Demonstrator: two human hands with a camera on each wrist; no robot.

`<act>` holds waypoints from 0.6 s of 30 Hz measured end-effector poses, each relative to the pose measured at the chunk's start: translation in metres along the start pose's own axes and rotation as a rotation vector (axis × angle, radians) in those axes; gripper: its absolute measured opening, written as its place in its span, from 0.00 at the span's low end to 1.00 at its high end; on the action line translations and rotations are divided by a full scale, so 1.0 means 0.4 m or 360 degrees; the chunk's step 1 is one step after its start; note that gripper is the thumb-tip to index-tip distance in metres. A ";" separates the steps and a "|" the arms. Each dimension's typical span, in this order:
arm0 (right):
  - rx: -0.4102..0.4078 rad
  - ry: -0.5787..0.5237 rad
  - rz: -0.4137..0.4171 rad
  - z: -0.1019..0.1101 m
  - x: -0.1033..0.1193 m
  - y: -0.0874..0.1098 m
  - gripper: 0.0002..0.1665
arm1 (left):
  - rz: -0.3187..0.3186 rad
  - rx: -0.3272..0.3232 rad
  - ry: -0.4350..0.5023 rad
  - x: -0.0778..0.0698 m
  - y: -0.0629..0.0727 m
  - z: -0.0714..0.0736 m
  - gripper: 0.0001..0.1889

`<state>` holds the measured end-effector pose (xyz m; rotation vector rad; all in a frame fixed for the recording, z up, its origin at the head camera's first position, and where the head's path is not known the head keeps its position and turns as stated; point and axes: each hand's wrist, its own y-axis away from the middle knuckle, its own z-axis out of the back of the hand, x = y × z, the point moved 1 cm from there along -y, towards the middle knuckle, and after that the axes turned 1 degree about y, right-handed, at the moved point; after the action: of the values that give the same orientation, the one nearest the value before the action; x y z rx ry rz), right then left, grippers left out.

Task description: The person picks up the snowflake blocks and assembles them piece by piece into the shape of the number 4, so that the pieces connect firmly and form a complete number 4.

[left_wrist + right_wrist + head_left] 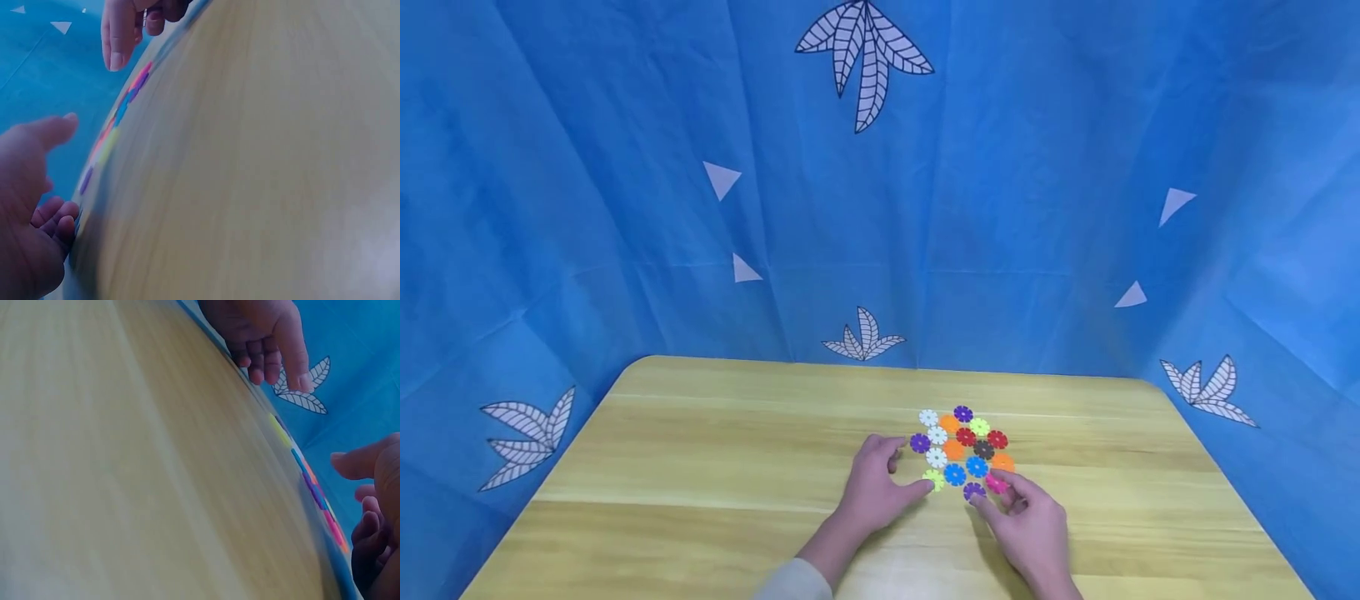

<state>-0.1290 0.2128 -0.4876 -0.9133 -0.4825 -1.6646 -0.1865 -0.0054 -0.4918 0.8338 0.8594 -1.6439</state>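
Note:
Flat, notched plastic discs lie grouped on the wooden table, among them a dark brown disc (pixel 983 450), a blue disc (pixel 955 475) and a white disc (pixel 936 458). At the group's left side is my left hand (pixel 876 492), thumb and fingers spread apart, the thumb tip by a yellow-green disc (pixel 935 479). My right hand (pixel 1030 525) is at the near right side, its thumb over the edge of a purple disc (pixel 973 491) and its index finger by a pink disc (pixel 996 483). Neither hand visibly grips a disc. The wrist views show the discs edge-on.
The light wooden table (pixel 700 467) extends around the discs on all sides. A blue curtain (pixel 1000 208) with white leaf and triangle prints hangs behind the table and along both its sides.

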 end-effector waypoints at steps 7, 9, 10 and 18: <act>0.0044 -0.0061 0.0016 -0.004 -0.011 0.002 0.24 | -0.0048 0.0007 -0.0022 -0.006 -0.004 -0.032 0.34; 0.0055 -0.0080 0.0017 -0.003 -0.014 0.002 0.24 | -0.0054 0.0016 -0.0046 -0.006 -0.004 -0.038 0.33; 0.0059 -0.0091 0.0013 -0.003 -0.015 0.002 0.24 | -0.0054 0.0017 -0.0056 -0.007 -0.004 -0.039 0.32; 0.0077 -0.0088 0.0028 -0.006 -0.018 -0.005 0.21 | -0.0040 0.0012 -0.0142 -0.010 0.000 -0.046 0.30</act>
<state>-0.1310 0.2161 -0.4944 -0.9271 -0.5485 -1.6084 -0.1839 0.0124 -0.4976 0.7515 0.8045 -1.6944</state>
